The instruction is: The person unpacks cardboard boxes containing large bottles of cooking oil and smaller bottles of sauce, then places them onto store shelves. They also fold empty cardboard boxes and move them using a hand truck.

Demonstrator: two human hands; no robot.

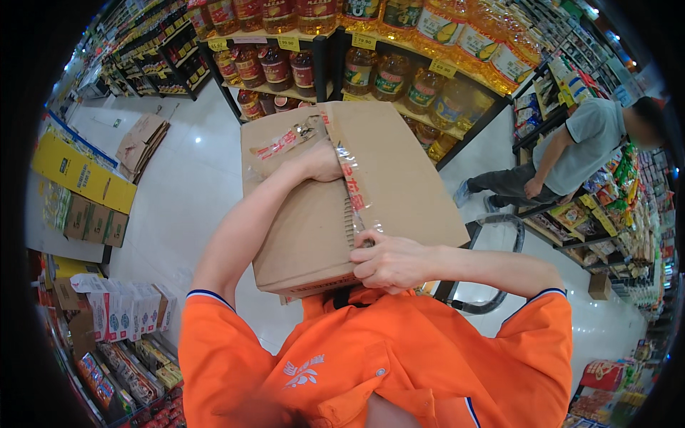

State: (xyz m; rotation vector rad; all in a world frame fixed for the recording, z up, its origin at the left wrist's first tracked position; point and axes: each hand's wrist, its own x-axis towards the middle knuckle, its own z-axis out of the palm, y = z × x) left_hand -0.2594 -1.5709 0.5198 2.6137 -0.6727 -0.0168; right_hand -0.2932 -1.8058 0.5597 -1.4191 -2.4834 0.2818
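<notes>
A large brown cardboard carton [299, 224] stands before me, its top split along the middle seam. Torn clear packing tape with red printing [353, 187] clings to the edge of the right flap [396, 166], which is slightly raised. My left hand [324, 160] is curled at the far part of the seam, its fingers tucked under that flap and hidden. Close to my chest, my right hand [393, 262] pinches the near end of the flap edge and tape. Ragged corrugated board shows between the hands.
Shelves with bottles of cooking oil [374, 75] rise behind the carton. At right, a black cart handle [514, 235] curves near my arm, and a person [578, 150] stands by snack shelves. Flattened cardboard [142, 142] lies on the floor at left, above a yellow display [85, 171].
</notes>
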